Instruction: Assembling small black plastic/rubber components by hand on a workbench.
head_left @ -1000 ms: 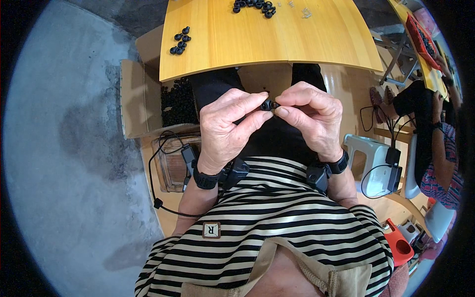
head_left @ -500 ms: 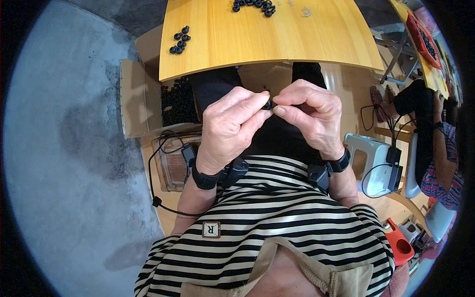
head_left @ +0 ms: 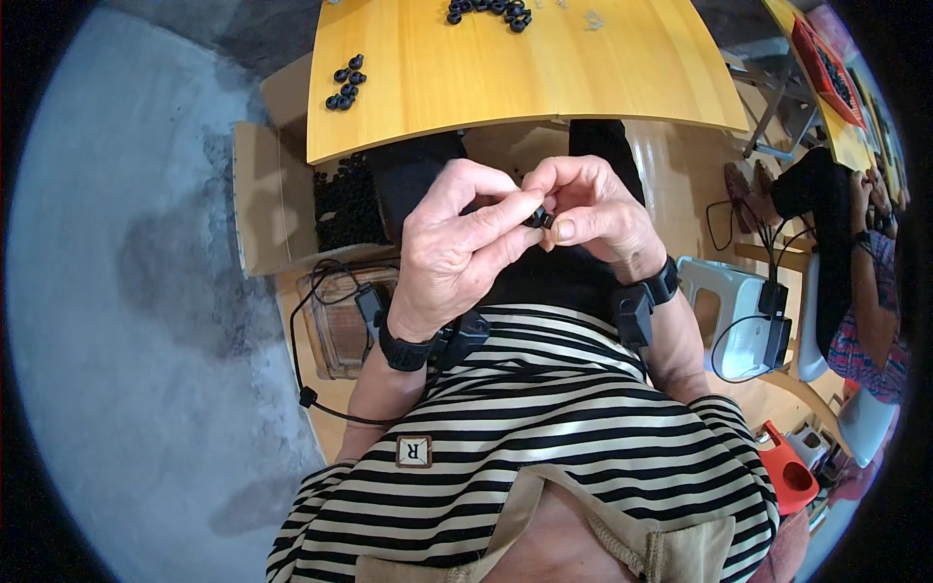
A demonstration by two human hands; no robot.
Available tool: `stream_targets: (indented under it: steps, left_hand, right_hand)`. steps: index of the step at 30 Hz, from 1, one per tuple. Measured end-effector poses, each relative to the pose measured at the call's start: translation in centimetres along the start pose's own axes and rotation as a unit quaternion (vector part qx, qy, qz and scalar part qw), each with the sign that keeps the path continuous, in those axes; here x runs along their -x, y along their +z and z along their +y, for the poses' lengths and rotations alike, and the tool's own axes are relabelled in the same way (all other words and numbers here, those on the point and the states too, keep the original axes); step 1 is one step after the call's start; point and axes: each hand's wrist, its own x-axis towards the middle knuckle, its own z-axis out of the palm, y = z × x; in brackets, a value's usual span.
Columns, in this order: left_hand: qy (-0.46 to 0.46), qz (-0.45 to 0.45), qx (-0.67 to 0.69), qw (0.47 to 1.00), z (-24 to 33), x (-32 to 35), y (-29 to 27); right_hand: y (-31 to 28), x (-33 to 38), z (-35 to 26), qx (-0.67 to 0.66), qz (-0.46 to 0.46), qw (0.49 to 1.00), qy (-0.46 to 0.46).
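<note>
My left hand and my right hand meet in front of my chest, above my lap. Between their fingertips they pinch a small black ring-shaped part. Both hands have their fingers closed on it, and most of the part is hidden by them. Each wrist wears a black band with a small black box. Just beyond the hands is the near edge of a yellow wooden table.
Small black rings lie in a cluster at the table's left and in a pile at its far edge. A cardboard box full of black rings stands on the floor at left. Another person sits at right.
Both hands keep pinching the small black part; the fingers have shifted slightly around it. Nothing else has moved.
</note>
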Motion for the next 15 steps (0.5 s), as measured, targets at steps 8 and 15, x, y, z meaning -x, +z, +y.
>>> stream_targets:
  steps: [8, 15]
  left_hand:
    - [0.086, 0.013, -0.022, 0.996, 0.0, -0.8, 0.3]
    - [0.04, 0.031, -0.025, 0.998, -0.9, -0.1, 0.7]
  right_hand:
    - [0.8, -0.1, 1.1, -0.043, -0.036, 0.997, -0.06]
    - [1.9, -0.3, 1.5, -0.057, 0.034, 0.997, -0.043]
